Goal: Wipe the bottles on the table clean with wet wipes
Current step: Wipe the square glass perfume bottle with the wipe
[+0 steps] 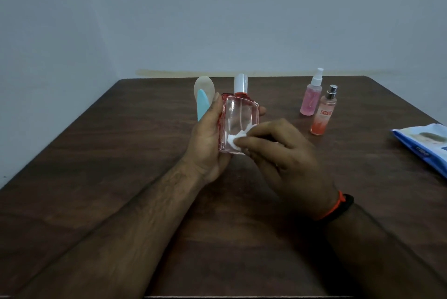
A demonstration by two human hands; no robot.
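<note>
The left hand point(209, 139) is raised above the dark wooden bench point(101, 153), its fingers and thumb curled round a clear square bottle point(238, 122) with pinkish-red edges and a white cap; the thumb runs up the bottle's left edge and a fingertip shows past its right edge. The bottle stands roughly upright in that grip, cap pointing away from the person. Just behind the left hand, partly hidden by it, a pale rounded bottle with a light blue part point(202, 100) stands on the bench.

Against the lower front face of the clear square bottle lies a small crumpled white wet wipe point(238, 137), pinched in the fingertips of the right hand point(287, 155), which presses it to the glass. This hand sits just right of the left one, close in front of the held bottle; an orange and black band point(338, 206) circles its wrist.

Beyond the right hand, farther back and to its right, a pink spray bottle point(312, 97) with a white nozzle stands upright, and just beside it an orange-pink spray bottle point(324, 114) with a silver top and red lettering. Well to the right of the right hand, at the bench's edge, lies a blue and white wipes pack point(425, 146), cut off by the frame.
</note>
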